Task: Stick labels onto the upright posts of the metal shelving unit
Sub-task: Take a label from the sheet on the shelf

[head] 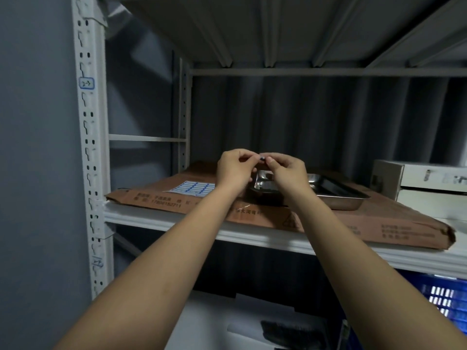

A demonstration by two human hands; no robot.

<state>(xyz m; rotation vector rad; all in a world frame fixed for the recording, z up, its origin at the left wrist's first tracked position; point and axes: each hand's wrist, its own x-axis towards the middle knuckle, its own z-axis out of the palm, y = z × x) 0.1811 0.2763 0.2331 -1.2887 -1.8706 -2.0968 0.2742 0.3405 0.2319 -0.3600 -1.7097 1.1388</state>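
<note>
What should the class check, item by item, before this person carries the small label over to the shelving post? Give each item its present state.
1. Label pinched between both hands: ok, left hand and right hand meet on it.
2. Backing peeled off: cannot tell, too small.
3. Front left post in view and unobstructed: ok.
4. Post already bears a label: ok, choose a bare stretch.
5. Label sheet lies flat on the cardboard: ok.

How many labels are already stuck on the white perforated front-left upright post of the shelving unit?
2: a blue-bordered handwritten label high on the white perforated front-left post, and a fainter one below the shelf. Others may lie out of view.
</note>
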